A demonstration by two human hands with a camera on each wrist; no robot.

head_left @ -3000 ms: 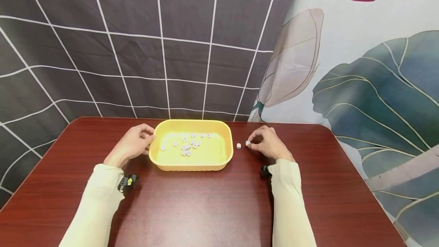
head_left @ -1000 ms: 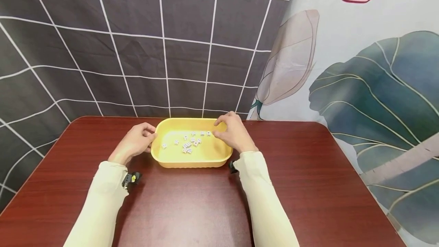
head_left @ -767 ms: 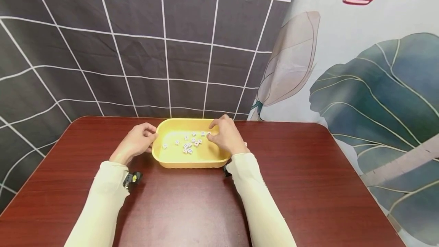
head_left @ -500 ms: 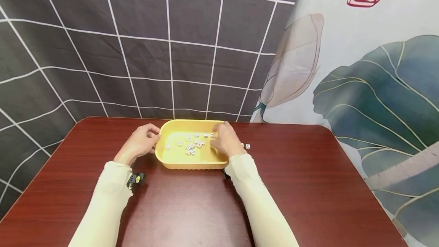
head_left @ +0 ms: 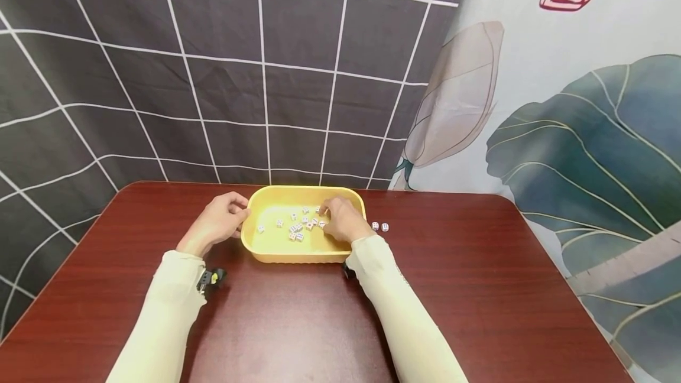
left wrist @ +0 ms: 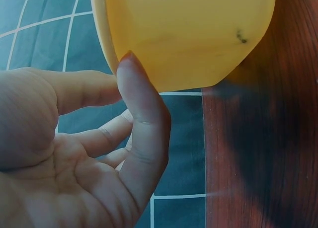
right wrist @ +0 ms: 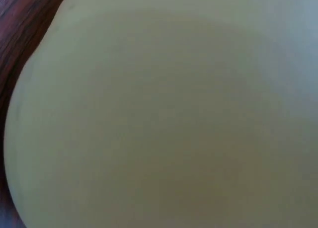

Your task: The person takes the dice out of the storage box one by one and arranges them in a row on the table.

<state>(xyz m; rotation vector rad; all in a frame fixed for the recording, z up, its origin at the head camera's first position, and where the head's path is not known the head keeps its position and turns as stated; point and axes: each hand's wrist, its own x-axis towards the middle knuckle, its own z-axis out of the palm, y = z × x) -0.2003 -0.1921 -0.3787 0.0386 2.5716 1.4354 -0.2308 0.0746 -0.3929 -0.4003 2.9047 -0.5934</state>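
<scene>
A shallow yellow plastic tray [head_left: 298, 257] stands near the back of the table, with several white dice [head_left: 296, 227] scattered on its floor. My left hand [head_left: 215, 221] pinches the tray's left rim between thumb and finger, as the left wrist view of the tray [left wrist: 189, 39] also shows. Inside the tray's right half is my right hand [head_left: 344, 219], bent downward, with a die [head_left: 321, 224] at its thumb and fingertips. The palm side of that hand is hidden. Tray wall fills most of the right wrist view, blurred.
Two dice [head_left: 380, 227] lie side by side on the reddish-brown table [head_left: 287, 318], just right of the tray. Behind the table's far edge hangs a dark grid-patterned cloth [head_left: 213, 93], joined on the right by a leaf-printed one [head_left: 585, 135].
My right hand set a second die down beside the first, right of the tray, then moved into the tray. A die there has shifted nearer the front with its fingertips. My left hand keeps its hold.
</scene>
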